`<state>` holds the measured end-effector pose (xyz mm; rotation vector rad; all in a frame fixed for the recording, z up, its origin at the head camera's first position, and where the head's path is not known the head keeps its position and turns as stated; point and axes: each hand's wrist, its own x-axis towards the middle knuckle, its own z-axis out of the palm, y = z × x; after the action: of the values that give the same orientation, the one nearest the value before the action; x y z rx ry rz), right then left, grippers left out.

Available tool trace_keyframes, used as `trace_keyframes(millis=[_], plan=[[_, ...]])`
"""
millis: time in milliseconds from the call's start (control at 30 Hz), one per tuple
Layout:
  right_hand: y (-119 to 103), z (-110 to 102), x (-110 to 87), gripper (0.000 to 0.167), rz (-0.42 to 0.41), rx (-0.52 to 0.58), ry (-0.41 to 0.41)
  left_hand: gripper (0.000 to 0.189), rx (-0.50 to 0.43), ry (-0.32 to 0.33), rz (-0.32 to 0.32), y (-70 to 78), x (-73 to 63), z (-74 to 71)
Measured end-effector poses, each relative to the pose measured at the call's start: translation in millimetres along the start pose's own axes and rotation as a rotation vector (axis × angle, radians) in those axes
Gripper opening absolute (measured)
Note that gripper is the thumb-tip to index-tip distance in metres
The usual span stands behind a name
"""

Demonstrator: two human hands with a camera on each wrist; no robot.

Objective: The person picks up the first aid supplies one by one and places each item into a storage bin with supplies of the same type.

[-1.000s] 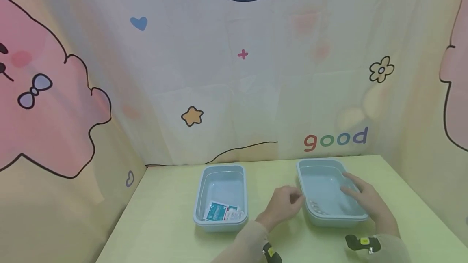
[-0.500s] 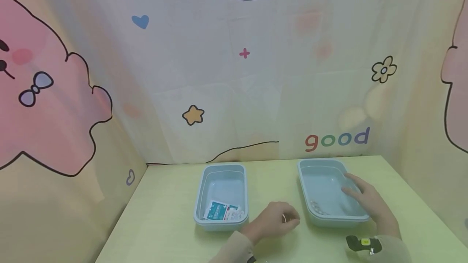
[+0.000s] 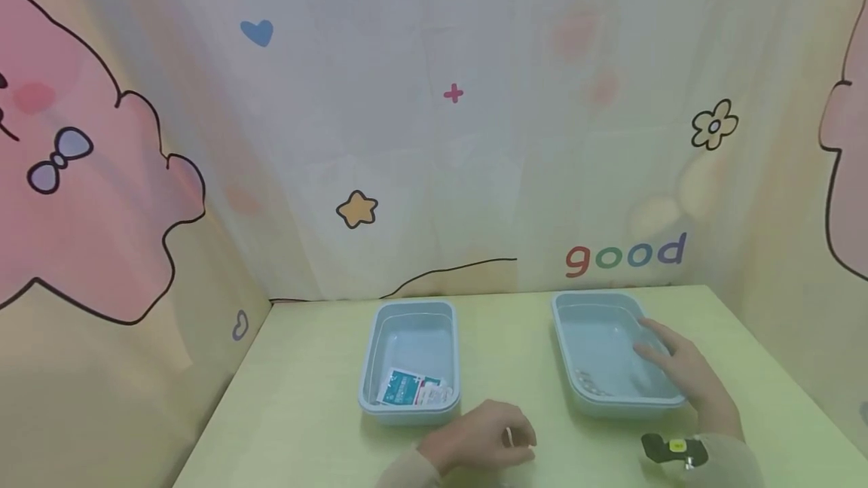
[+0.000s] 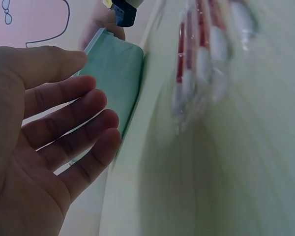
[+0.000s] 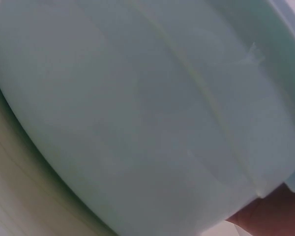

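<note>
My left hand (image 3: 484, 435) is over the table in front of the two bins, fingers loosely bent and apart from the thumb, with nothing between them in the left wrist view. Beside it in that view, several cotton swabs (image 4: 202, 64) with dark red stems and white tips, in clear wrapping, show against the tabletop. My right hand (image 3: 692, 375) grips the right wall of the right light-blue plastic bin (image 3: 617, 401), thumb over the inside. The bin's outer wall (image 5: 137, 123) fills the right wrist view, hiding most of that hand. Small pale pieces (image 3: 590, 382) sit in the bin's near left corner.
A second light-blue bin (image 3: 410, 416) stands to the left, holding teal-and-white packets (image 3: 401, 387) and a whitish wrapped item (image 3: 435, 395). Both bins are on a pale yellow-green table (image 3: 305, 398). A patterned cloth (image 3: 407, 134) rises behind it and on both sides.
My left hand has moved from the right bin's left edge toward me and to the left, its fingers loosening. My right hand stays on the bin.
</note>
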<state>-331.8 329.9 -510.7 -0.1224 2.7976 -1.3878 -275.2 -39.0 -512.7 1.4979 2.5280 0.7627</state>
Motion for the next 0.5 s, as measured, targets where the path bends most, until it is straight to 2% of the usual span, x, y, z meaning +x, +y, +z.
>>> trace_keyframes(millis=[167, 267, 500], plan=[[-3, 1, -1.2, 0.078, 0.005, -0.009, -0.001, 0.014, -0.006, -0.030, -0.014, -1.1, -11.7, -1.7], [-3, 1, -0.6, 0.078, 0.004, -0.009, -0.001, 0.015, -0.031, -0.046, -0.046, -2.6, -20.1, -1.2], [-3, 0, 0.0, 0.078, 0.009, -0.010, -0.001, 0.015, -0.065, -0.035, -0.066, -6.0, -33.0, 0.8]])
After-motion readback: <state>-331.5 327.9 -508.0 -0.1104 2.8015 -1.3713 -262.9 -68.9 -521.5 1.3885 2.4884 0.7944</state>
